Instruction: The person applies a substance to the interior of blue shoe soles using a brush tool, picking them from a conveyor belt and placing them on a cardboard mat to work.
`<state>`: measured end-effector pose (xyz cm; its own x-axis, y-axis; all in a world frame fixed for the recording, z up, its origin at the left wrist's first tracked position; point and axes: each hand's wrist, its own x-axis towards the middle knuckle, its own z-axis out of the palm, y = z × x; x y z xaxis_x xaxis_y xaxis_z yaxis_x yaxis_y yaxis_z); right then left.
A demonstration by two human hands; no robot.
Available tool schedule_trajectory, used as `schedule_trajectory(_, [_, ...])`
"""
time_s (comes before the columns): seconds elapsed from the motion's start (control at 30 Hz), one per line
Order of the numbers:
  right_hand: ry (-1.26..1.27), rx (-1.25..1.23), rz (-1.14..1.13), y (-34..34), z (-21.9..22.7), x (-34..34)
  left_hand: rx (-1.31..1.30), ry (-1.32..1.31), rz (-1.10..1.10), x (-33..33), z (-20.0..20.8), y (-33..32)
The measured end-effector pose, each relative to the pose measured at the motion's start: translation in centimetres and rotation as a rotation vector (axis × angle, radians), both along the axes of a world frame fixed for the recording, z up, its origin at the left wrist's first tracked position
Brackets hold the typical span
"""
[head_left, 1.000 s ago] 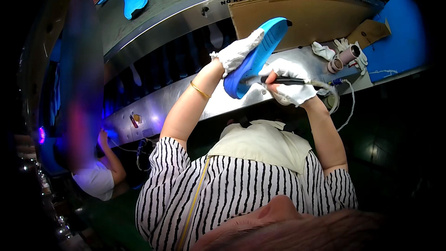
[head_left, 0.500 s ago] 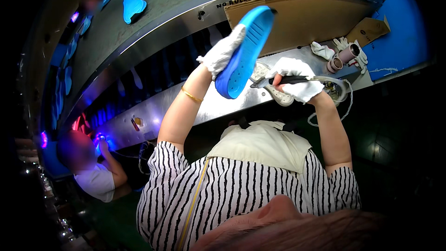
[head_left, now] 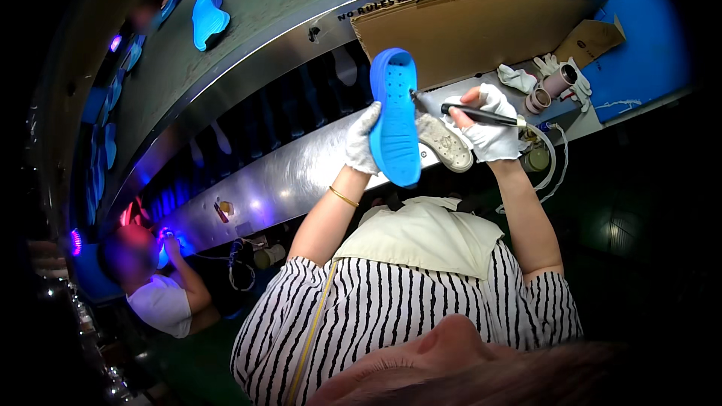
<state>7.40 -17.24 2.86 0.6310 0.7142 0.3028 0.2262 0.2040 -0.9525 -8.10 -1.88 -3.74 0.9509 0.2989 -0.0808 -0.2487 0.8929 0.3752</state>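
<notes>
1. The left grip, in a white glove, is closed on the left edge of a blue shoe sole, which is held up in front of the person, above the near side of the surface.
2. The right grip, gloved in white with bare fingertips showing, is wrapped around a black-handled tool. The tool points left; its blurred dark tip overlaps the sole's right edge, and whether it touches cannot be told.
3. The sole stands nearly upright, its end with small holes uppermost and grooves across the lower part.
4. Between sole and right grip, a pale perforated shoe piece lies on the metal surface, partly covered.
5. A whitish hose hangs near the right wrist.
6. Farther right, two pinkish cylinders sit close beside loose white gloves.
7. Behind, a brown cardboard sheet leans below a dark green belt carrying blue pieces.
8. At far left, a co-worker in a white top reaches toward violet light.
</notes>
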Motion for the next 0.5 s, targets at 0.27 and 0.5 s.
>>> schedule_trajectory(0.27, [-0.466,0.184,0.002,1.3,-0.4,-1.9,0.081,0.204,0.166,2.9,0.3,-4.1])
schedule_trajectory(0.5, [-0.4,0.163,-0.001,0.5,0.4,-2.7,0.078,0.017,0.134,3.2,1.9,-3.3])
